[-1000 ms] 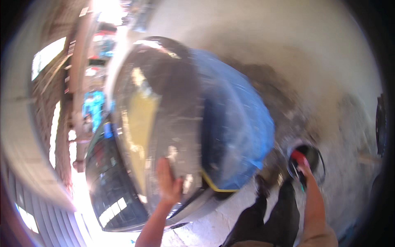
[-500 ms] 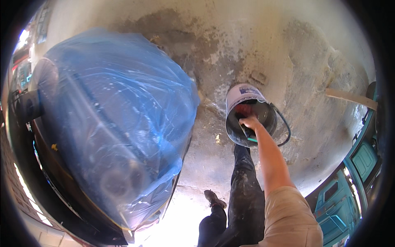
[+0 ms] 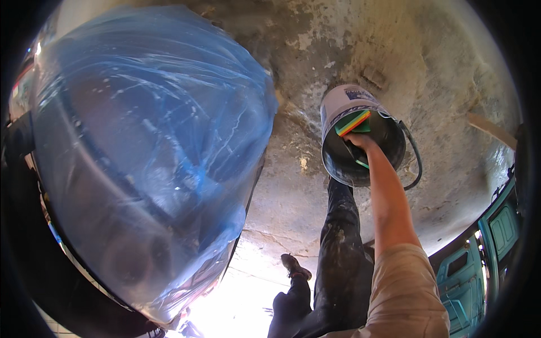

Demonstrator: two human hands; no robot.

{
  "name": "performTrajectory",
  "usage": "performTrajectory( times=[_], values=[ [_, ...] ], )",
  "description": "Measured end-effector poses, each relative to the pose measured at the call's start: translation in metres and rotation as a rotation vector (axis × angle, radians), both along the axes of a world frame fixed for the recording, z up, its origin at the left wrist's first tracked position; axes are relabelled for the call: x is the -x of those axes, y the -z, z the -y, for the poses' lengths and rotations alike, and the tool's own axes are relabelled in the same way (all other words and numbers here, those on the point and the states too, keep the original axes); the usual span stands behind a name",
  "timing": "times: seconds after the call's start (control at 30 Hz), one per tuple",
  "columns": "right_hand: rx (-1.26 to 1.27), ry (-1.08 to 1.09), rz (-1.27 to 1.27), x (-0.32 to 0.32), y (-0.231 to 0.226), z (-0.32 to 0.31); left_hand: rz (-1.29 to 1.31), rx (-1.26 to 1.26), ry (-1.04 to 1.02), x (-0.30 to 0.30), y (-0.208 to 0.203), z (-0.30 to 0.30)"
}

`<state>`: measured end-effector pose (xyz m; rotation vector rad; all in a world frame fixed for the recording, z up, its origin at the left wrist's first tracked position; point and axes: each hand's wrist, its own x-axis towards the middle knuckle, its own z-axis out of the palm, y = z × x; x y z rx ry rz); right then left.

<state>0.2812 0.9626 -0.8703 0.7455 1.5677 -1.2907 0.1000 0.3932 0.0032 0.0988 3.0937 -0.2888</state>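
Note:
A white bucket (image 3: 333,101) with a dark grey inside stands on the floor ahead of my legs, its mouth toward me and its black-gripped handle hanging to the right. My right hand (image 3: 358,141) reaches inside it, fingers closed at the lower edge of a flat block with green, yellow and orange-red layers (image 3: 354,123). Just below the hand, partly hidden by my wrist, lies a dark piece with a light green edge (image 3: 362,164). My left hand is out of the picture.
Blue translucent plastic sheeting (image 3: 169,141) covers a large vehicle-like body on the left. A flat wooden strip (image 3: 491,130) lies at the far right. Teal door panels (image 3: 461,276) stand at the lower right. The concrete floor (image 3: 445,84) is stained and rough.
The layered block now shows its green, yellow and orange-red edge near the bucket's upper rim; before, only a reddish patch showed inside. The whole view has shifted, with the bucket higher and farther right.

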Motion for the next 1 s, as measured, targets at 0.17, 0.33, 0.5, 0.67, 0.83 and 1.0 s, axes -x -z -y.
performTrajectory(
  times=[0.17,0.33,0.5,0.67,0.83,1.0],
  values=[
    [0.166,0.191,0.405,0.022,-0.105,-0.033,-0.029,-0.049,0.016,-0.018,-0.013,0.0],
    [0.404,0.533,0.316,0.023,-0.25,-0.047,-0.058,-0.27,0.042,-0.046,-0.008,0.014],
    [0.549,0.62,0.281,0.003,-0.35,-0.072,-0.025,-0.221,0.033,-0.033,-0.003,-0.025],
    [0.704,0.663,0.071,0.033,-0.484,-0.077,0.028,-0.253,-0.064,-0.01,-0.034,-0.054],
    [0.671,0.619,-0.162,0.111,-0.676,-0.042,-0.039,-0.346,-0.059,-0.018,-0.025,-0.042],
    [0.711,0.517,-0.384,0.192,-0.834,0.01,-0.142,-0.426,-0.018,-0.027,-0.02,-0.035]
  ],
)
